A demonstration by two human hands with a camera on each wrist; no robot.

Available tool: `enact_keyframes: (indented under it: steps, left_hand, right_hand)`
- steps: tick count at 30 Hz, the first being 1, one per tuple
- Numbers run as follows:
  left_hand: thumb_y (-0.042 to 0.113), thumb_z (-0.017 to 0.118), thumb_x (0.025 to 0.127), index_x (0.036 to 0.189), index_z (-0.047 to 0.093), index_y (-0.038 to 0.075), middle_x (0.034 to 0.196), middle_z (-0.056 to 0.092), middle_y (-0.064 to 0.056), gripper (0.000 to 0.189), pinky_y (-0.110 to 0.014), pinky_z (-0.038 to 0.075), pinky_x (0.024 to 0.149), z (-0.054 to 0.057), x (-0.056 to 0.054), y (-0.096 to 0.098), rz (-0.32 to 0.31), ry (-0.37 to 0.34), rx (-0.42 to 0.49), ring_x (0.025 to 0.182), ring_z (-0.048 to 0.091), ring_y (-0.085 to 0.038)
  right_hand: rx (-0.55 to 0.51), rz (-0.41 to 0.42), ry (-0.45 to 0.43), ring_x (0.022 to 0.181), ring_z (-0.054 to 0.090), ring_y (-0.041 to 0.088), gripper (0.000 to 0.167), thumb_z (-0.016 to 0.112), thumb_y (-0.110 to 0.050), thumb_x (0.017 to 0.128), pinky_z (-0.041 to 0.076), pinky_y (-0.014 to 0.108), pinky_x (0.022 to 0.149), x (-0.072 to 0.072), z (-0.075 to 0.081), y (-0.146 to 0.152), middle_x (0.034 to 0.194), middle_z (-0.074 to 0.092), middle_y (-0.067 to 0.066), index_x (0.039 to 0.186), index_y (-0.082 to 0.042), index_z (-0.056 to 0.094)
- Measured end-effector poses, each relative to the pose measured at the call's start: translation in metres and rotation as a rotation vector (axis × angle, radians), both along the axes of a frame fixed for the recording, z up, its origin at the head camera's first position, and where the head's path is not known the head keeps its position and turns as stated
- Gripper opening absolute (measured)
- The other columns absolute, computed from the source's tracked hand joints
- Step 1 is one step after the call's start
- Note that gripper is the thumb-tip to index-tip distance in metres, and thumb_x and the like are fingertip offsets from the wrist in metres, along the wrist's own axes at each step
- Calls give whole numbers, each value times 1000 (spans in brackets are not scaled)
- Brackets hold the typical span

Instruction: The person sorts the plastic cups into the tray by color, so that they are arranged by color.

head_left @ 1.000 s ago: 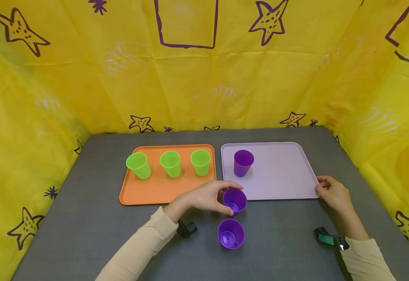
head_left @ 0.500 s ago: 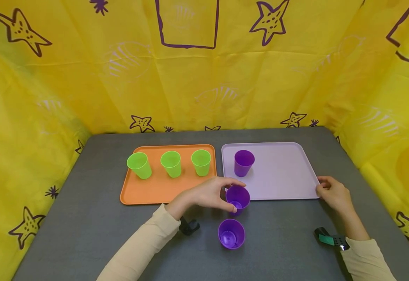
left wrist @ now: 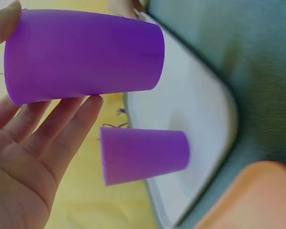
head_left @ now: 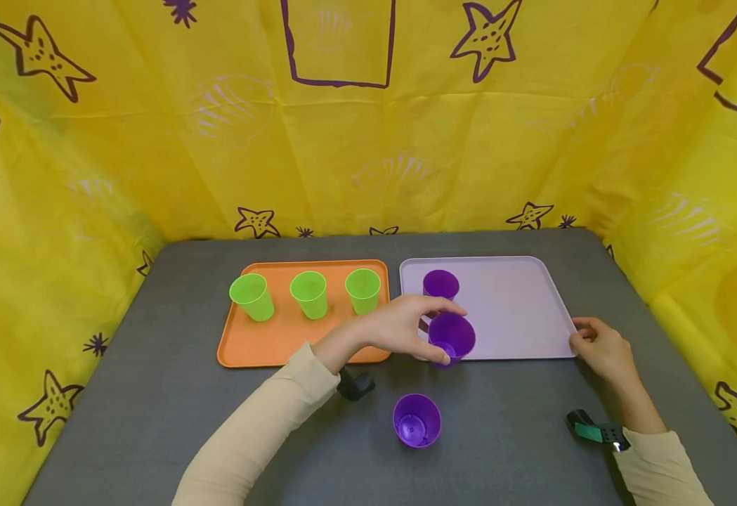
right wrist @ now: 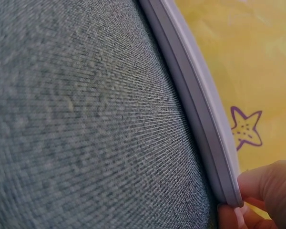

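Note:
My left hand (head_left: 400,327) grips a purple cup (head_left: 453,336) between thumb and fingers, raised over the near left edge of the lilac tray (head_left: 513,309). In the left wrist view that held cup (left wrist: 86,55) is seen from the side, clear of the tray. Behind it a second purple cup (head_left: 440,282) stands on the tray, partly hidden in the head view. A third purple cup (head_left: 416,420) stands on the grey table in front. My right hand (head_left: 605,348) pinches the tray's near right corner; the right wrist view shows thumb and fingers at the tray rim (right wrist: 205,114).
To the left lies an orange tray (head_left: 261,349) bearing three green cups, the left one (head_left: 252,299), the middle one (head_left: 309,295) and the right one (head_left: 363,292). A yellow patterned cloth (head_left: 343,161) hangs behind and beside the grey table (head_left: 153,393).
My left hand has lifted the purple cup from the table and carried it up and rightward to the lilac tray's near edge. My right hand has stayed at the tray corner.

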State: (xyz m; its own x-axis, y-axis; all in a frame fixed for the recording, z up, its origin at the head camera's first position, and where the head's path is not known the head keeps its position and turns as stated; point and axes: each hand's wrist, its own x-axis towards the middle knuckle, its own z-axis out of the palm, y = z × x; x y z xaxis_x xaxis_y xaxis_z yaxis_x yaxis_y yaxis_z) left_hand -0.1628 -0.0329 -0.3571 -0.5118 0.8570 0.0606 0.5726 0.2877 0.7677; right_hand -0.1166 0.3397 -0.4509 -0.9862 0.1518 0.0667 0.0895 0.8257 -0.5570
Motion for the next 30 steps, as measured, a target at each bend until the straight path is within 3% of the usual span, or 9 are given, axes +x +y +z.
enact_keyframes:
  steps: [9,18,24,30]
  left_hand:
    - [30,79,71,126,53,13,109,59,1,63,-15,51,72,25,-13,26,16,92,-37,88,56,-7]
    - [35,78,71,127,52,13,114,58,4,65,-10,48,72,38,-25,59,12,163,-51,96,51,-7]
    - [38,76,71,128,51,14,118,58,2,67,-8,44,74,42,-32,76,60,219,-76,97,52,-7]
    - [42,75,71,131,50,15,124,56,2,70,-11,44,79,38,-39,91,128,216,-126,102,53,-7]
  right_hand:
    - [3,-2,9,57,45,-4,34,53,-16,83,39,21,52,-1,-2,1,83,63,13,109,5,58]
    - [-3,-2,10,57,45,-3,33,53,-16,84,39,20,51,-1,-1,0,82,62,14,109,6,57]
    - [-10,-5,12,57,45,-4,33,53,-15,84,40,19,51,-1,-1,0,82,62,13,109,6,57]
    - [-7,-6,10,57,44,-4,33,54,-15,84,39,19,51,-1,-1,0,82,62,13,110,5,57]
